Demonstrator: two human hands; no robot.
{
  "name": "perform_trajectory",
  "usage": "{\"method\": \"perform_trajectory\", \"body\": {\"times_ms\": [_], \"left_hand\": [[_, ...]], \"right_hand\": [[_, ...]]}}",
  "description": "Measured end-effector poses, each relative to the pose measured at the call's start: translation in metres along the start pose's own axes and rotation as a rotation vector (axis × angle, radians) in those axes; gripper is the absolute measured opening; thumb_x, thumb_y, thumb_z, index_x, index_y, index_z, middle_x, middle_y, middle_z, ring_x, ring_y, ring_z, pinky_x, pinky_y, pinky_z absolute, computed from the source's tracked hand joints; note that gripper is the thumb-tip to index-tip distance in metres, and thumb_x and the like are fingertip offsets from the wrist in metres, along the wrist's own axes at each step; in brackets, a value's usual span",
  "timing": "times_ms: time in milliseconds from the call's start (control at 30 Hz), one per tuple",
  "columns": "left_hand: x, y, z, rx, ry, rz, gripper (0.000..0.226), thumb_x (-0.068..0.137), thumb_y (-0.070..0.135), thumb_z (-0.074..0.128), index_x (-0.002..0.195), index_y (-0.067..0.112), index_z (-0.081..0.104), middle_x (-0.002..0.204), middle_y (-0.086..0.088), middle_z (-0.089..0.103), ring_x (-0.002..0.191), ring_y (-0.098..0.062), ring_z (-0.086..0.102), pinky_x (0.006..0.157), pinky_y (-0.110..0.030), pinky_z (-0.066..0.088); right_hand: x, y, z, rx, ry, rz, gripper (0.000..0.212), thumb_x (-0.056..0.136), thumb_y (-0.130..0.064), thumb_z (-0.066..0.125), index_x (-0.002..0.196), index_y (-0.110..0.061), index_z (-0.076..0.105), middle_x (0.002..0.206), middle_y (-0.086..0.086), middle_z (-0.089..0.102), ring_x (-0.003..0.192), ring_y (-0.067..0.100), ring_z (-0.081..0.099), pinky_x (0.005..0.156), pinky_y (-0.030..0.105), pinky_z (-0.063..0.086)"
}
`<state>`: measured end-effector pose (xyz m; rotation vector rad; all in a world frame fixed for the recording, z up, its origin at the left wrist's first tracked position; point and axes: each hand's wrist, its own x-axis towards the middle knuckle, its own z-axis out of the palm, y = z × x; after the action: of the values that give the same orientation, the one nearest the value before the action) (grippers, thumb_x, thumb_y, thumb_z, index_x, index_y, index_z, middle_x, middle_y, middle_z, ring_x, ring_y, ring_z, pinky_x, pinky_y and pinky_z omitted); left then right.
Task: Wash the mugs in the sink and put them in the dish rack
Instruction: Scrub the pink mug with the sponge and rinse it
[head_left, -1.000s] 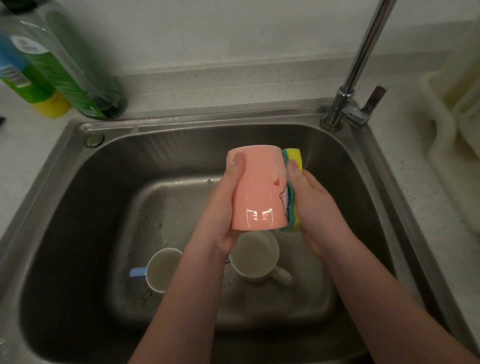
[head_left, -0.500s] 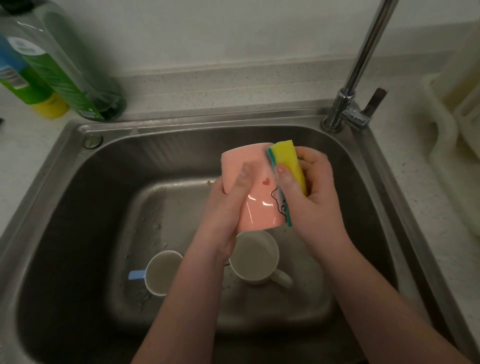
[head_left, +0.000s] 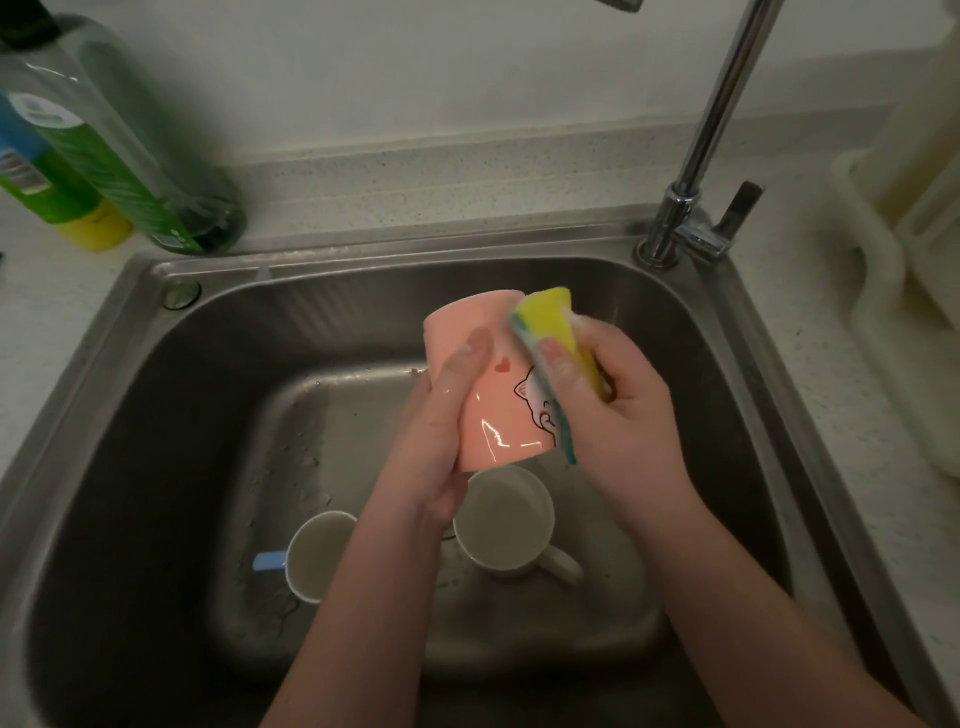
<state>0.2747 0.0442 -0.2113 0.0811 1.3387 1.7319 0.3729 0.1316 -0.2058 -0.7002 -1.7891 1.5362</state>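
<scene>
Both hands (head_left: 441, 415) curled: pink mug (head_left: 493, 400), sponge (head_left: 556, 338).

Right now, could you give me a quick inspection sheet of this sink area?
Surface: steel sink, wet floor.
Job's things: pink mug held above the basin; two white mugs on the sink floor; sponge against the pink mug; dish rack at the right.
Clutter: green bottle, second bottle behind it.
Grippers: left hand holds the pink mug; right hand grips the sponge.
Cables: nothing seen.
Surroundings: tap, no water seen running.
</scene>
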Motion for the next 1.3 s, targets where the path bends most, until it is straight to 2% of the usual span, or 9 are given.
{"method": "perform_trajectory", "body": {"times_ms": [100,200,333,467,633,767,933,1033,1300], "left_hand": [[0.001,-0.001,-0.001,0.039,0.024,0.018,0.08,0.059,0.055,0.075,0.124,0.012,0.059,0.105,-0.017,0.071,0.092,-0.03,0.07,0.072,-0.041,0.057],[0.001,-0.001,-0.001,0.016,-0.002,0.011,0.081,0.061,0.054,0.074,0.127,0.01,0.057,0.114,-0.021,0.068,0.1,-0.034,0.068,0.076,-0.043,0.056],[-0.002,-0.001,-0.001,-0.032,-0.067,0.003,0.068,0.067,0.051,0.071,0.121,0.01,0.06,0.109,-0.017,0.07,0.094,-0.03,0.07,0.074,-0.043,0.058],[-0.004,-0.001,-0.001,-0.048,-0.133,0.01,0.053,0.075,0.049,0.056,0.113,0.012,0.064,0.104,-0.014,0.072,0.092,-0.027,0.07,0.075,-0.042,0.059],[-0.007,-0.004,0.002,0.002,-0.23,0.024,0.062,0.052,0.059,0.084,0.098,0.018,0.077,0.102,-0.013,0.073,0.09,-0.026,0.071,0.071,-0.04,0.059],[-0.006,-0.003,-0.002,0.02,-0.267,0.037,0.071,0.048,0.06,0.085,0.104,0.019,0.074,0.107,-0.015,0.071,0.094,-0.029,0.07,0.075,-0.042,0.058],[-0.008,-0.001,-0.006,-0.053,-0.314,0.086,0.058,0.052,0.058,0.083,0.097,0.023,0.078,0.1,-0.009,0.074,0.09,-0.023,0.072,0.07,-0.034,0.058],[-0.008,-0.002,-0.006,-0.121,-0.322,0.095,0.061,0.052,0.058,0.084,0.1,0.019,0.077,0.102,-0.011,0.073,0.092,-0.025,0.071,0.071,-0.037,0.058],[-0.005,-0.008,-0.003,-0.194,-0.344,0.078,0.068,0.054,0.057,0.083,0.107,0.014,0.075,0.108,-0.015,0.07,0.095,-0.027,0.069,0.076,-0.041,0.058]], "right_hand": [[-0.002,0.001,0.004,-0.055,-0.047,-0.035,0.022,0.082,-0.039,0.062,0.101,-0.049,0.056,0.123,-0.003,0.052,0.11,0.002,0.054,0.091,0.022,0.049],[0.0,0.002,0.004,-0.05,0.004,0.014,0.019,0.085,-0.042,0.061,0.104,-0.038,0.061,0.114,-0.005,0.058,0.107,0.008,0.058,0.092,0.037,0.051],[0.004,-0.001,-0.001,0.019,0.016,0.139,0.014,0.094,-0.033,0.054,0.097,-0.025,0.064,0.086,-0.005,0.063,0.082,0.006,0.062,0.07,0.03,0.053],[0.006,0.009,-0.003,-0.156,0.064,0.101,0.02,0.095,-0.04,0.051,0.104,-0.026,0.062,0.103,-0.001,0.06,0.096,0.013,0.058,0.085,0.041,0.052],[0.011,0.01,-0.009,-0.318,0.226,0.04,0.033,0.09,-0.035,0.06,0.123,-0.027,0.058,0.115,-0.01,0.054,0.11,0.007,0.05,0.1,0.035,0.042],[0.015,0.007,-0.014,-0.082,0.073,0.192,0.026,0.093,-0.035,0.056,0.119,-0.037,0.058,0.11,-0.022,0.06,0.104,-0.005,0.056,0.092,0.023,0.047],[0.017,0.004,-0.017,0.145,0.005,0.357,0.025,0.096,-0.038,0.048,0.114,-0.03,0.064,0.104,-0.008,0.069,0.097,0.009,0.066,0.082,0.034,0.055],[0.018,0.0,-0.02,0.344,-0.012,0.498,0.031,0.096,-0.042,0.045,0.103,-0.021,0.068,0.099,0.006,0.072,0.096,0.025,0.069,0.087,0.046,0.055],[0.023,0.009,-0.022,0.839,-0.074,0.818,0.043,0.094,-0.047,0.048,0.109,-0.01,0.065,0.103,0.015,0.065,0.097,0.028,0.063,0.097,0.043,0.046]]}}
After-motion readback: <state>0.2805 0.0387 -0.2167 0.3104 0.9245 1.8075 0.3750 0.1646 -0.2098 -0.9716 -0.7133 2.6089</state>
